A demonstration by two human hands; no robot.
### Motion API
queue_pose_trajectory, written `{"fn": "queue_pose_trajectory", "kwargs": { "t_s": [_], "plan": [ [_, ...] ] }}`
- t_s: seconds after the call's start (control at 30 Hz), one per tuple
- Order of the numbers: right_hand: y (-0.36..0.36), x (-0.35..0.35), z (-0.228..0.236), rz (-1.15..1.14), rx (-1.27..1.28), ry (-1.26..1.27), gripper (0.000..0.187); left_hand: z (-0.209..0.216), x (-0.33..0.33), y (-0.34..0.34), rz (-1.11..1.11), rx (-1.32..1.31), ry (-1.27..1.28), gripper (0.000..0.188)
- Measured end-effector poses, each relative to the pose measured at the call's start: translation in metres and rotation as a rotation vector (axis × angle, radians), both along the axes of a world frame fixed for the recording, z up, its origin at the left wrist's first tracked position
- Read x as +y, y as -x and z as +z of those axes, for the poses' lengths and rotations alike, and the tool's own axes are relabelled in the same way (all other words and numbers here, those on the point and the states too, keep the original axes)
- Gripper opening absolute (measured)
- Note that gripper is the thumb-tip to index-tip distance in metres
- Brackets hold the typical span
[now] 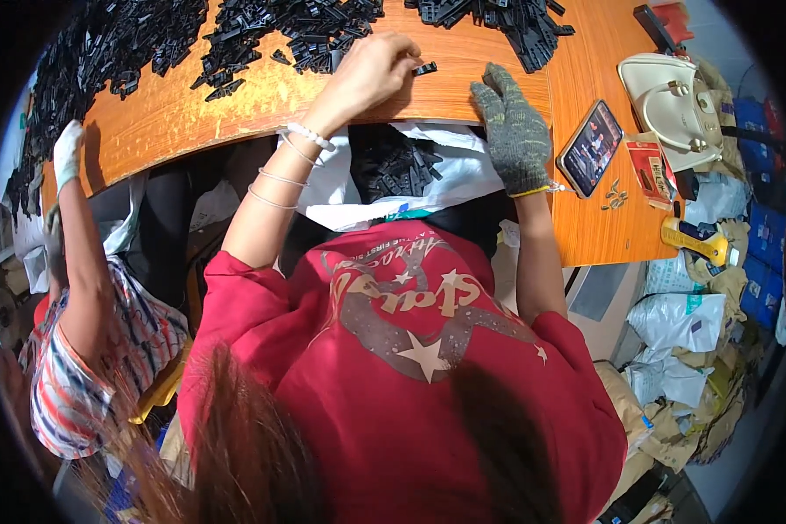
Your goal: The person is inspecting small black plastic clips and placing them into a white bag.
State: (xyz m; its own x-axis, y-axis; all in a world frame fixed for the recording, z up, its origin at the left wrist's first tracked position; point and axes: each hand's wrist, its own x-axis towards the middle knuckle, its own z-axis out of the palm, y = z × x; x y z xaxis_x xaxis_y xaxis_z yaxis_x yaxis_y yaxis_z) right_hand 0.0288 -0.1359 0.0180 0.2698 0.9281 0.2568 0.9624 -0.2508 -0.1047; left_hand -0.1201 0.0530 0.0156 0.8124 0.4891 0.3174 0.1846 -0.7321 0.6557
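One blk piece [424, 69] by curled L hand [372, 75], grip unclear; gloved R hand [515, 131] part-spread.

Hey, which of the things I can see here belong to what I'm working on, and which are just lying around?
Seem part of the work:
- black plastic pieces heaped on the table
- single black piece by your left hand
- white bag holding similar pieces

Apparently just lying around:
- phone
- cream handbag
- red packet
- yellow bottle

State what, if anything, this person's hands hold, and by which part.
The bare left hand has a small black piece at its fingertips; whether gripped, and where, cannot be told. The gloved right hand shows nothing held.
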Motion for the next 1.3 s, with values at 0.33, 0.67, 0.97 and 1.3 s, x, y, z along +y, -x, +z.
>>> {"fn": "queue_pose_trajectory", "kwargs": {
  "t_s": [0.33, 0.67, 0.97, 1.3],
  "plan": [
    [0.001, -0.003, 0.005, 0.17, -0.013, -0.147, 0.033, -0.01, -0.016, -0.018, -0.029, 0.01, -0.18, 0.015],
    [-0.002, -0.002, 0.0, 0.102, -0.069, -0.088, 0.035, -0.004, 0.0, -0.005, -0.069, 0.138, -0.067, 0.022],
    [-0.005, -0.002, -0.003, 0.1, -0.043, -0.108, 0.035, 0.006, -0.022, -0.008, -0.095, 0.205, 0.213, 0.018],
    [-0.007, 0.0, -0.01, 0.128, 0.022, -0.144, 0.027, -0.008, -0.014, -0.005, -0.1, 0.12, 0.284, 0.017]
  ]
}}
